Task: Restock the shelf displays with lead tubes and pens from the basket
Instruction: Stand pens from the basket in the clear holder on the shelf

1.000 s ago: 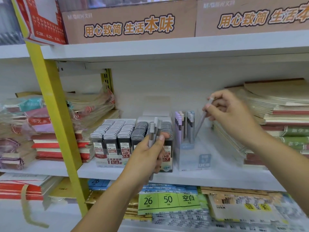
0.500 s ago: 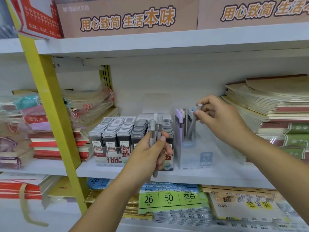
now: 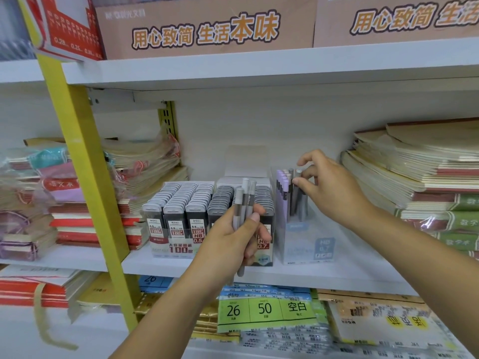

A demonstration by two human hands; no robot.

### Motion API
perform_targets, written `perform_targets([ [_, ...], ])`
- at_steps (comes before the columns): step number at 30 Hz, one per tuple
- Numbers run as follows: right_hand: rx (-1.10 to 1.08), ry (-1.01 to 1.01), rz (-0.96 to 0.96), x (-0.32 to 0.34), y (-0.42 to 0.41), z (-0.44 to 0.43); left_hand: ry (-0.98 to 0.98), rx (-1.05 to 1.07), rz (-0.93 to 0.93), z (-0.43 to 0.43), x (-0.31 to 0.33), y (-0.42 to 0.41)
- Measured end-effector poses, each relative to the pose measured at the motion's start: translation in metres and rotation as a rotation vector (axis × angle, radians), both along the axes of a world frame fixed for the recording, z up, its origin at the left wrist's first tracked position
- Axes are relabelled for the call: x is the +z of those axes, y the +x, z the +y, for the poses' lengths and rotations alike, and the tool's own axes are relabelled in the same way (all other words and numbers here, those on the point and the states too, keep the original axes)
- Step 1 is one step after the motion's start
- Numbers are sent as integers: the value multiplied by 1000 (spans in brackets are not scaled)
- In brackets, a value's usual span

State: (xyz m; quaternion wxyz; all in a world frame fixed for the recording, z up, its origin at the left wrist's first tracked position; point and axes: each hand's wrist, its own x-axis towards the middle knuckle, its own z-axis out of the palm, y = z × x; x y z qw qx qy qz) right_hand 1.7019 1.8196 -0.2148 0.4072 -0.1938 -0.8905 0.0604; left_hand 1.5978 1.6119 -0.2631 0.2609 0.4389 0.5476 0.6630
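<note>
My left hand (image 3: 234, 239) grips a small bunch of grey lead tubes (image 3: 243, 200) upright in front of the shelf. My right hand (image 3: 328, 187) pinches the top of one grey lead tube (image 3: 298, 193) that stands in a clear display box (image 3: 304, 242) beside several purple and grey tubes (image 3: 282, 195). To the left of that box stands a display of dark lead cases (image 3: 186, 208) in rows, labelled 0.5 and 0.7. The basket is not in view.
Stacks of notebooks (image 3: 420, 177) fill the shelf to the right and wrapped notebook packs (image 3: 64, 193) to the left. A yellow upright post (image 3: 85, 182) crosses the left side. Cardboard boxes (image 3: 207, 27) sit on the upper shelf; paper pads (image 3: 264, 312) lie below.
My right hand has moved left and down, bringing the grey tube from a tilt in the air to upright inside the clear box. My left hand has held its bunch steady.
</note>
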Motion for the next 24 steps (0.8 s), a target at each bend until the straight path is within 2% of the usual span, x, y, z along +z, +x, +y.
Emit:
perform_targets([
  [7,-118,263,83,-2,-6,-3,10,-26,-3,0,1,-2],
  [14,-230,153,-30,-3,-6,0,17,-99,-48,-1,3,-2],
  [17,-166,129,73,2,4,-15,14,-113,-60,-1,4,1],
  [19,-9,34,181,4,14,-35,23,-132,-75,0,5,4],
  [24,462,-617,131,8,27,-79,-26,-157,-20,5,9,16],
])
